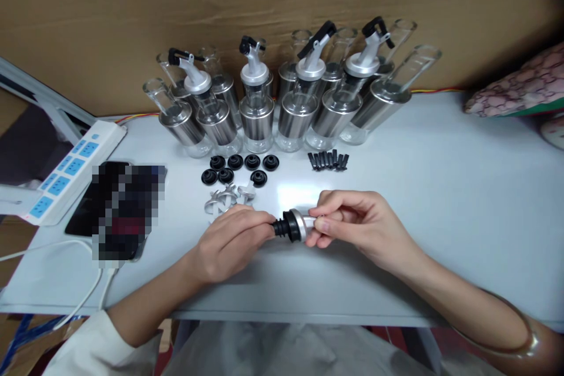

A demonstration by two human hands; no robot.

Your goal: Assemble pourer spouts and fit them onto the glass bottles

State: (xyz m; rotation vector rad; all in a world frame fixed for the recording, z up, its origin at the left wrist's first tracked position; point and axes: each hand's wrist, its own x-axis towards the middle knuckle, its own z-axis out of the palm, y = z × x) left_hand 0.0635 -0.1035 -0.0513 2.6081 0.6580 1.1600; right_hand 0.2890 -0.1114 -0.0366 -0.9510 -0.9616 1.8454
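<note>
A silver pour spout [300, 225] with a ribbed black stopper [288, 227] was gripped at opposite ends by left hand [235, 241] and right hand [359, 224].

Silver pourer top [298, 225] with ribbed black plug [282, 227], sideways between the hands [359, 226], plug leftward.

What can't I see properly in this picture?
In the head view:
Ribbed tip of the pourer: hidden by the left hand grip.
Its spout end: mostly covered by the right hand grip.
Phone screen: blurred into blocks.
Bases of the back bottles: mostly hidden by the front bottles.
Patterned cloth: cut off by the right edge.
</note>
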